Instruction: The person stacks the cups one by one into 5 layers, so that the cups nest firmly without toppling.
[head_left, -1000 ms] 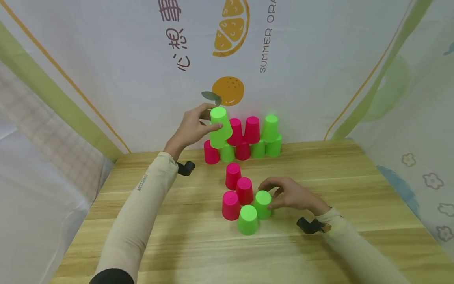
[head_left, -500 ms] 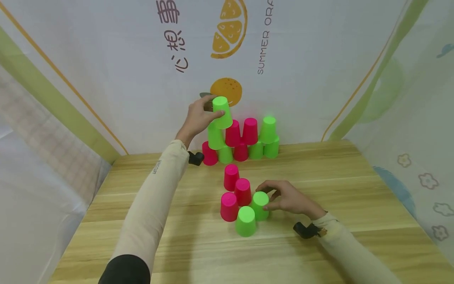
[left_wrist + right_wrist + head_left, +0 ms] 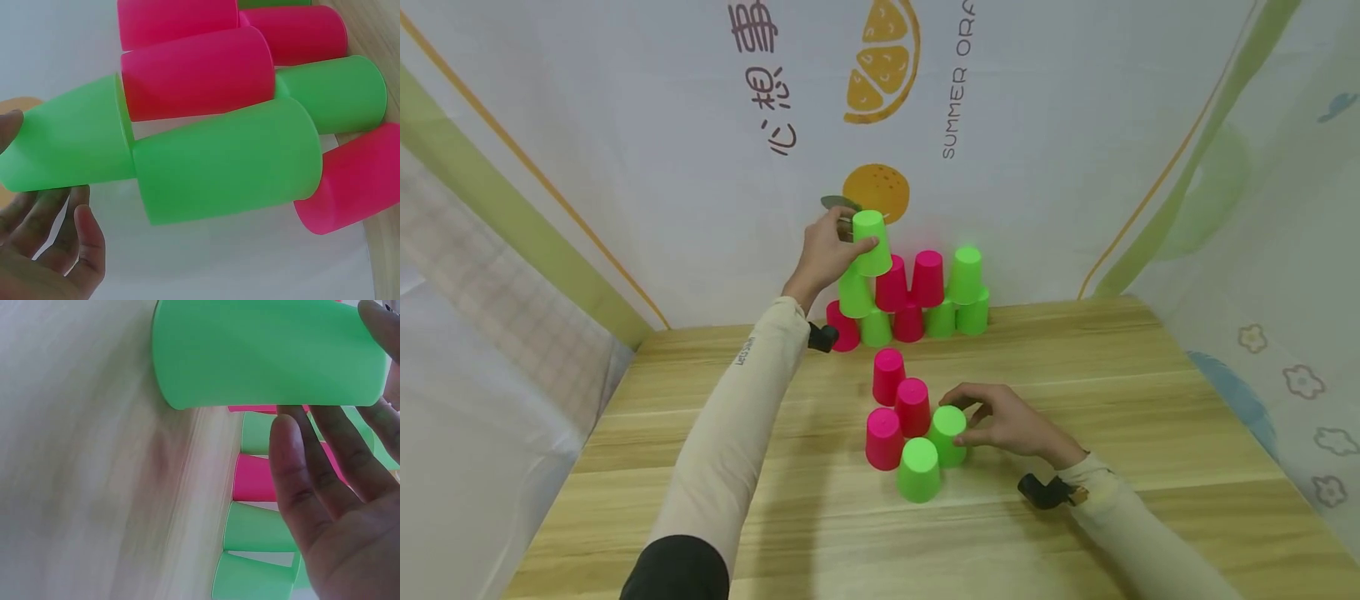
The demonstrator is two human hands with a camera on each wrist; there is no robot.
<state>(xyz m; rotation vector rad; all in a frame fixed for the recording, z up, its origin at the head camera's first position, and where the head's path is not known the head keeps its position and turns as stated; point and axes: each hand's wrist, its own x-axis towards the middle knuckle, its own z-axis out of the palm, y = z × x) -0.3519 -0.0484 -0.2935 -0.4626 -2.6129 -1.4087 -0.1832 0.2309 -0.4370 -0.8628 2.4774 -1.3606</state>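
Observation:
My left hand pinches an upside-down green cup between thumb and fingers, at the left end of the stack by the back wall. In the left wrist view, the rim of this held cup is right at the narrow end of a green cup in the upper row, beside a pink cup. My right hand has thumb and fingers curled round another upside-down green cup, which stands on the table in the front group. The right wrist view shows this cup close up.
Pink cups and a green cup stand around the one at my right hand. Behind them, the stack has a lower row with a pink cup and an upper row ending in a green cup. A printed cloth hangs behind the table.
My left hand has lifted its green cup from in front of the upper row to above it, slightly right, then lowered it a little. My right hand stays at its cup.

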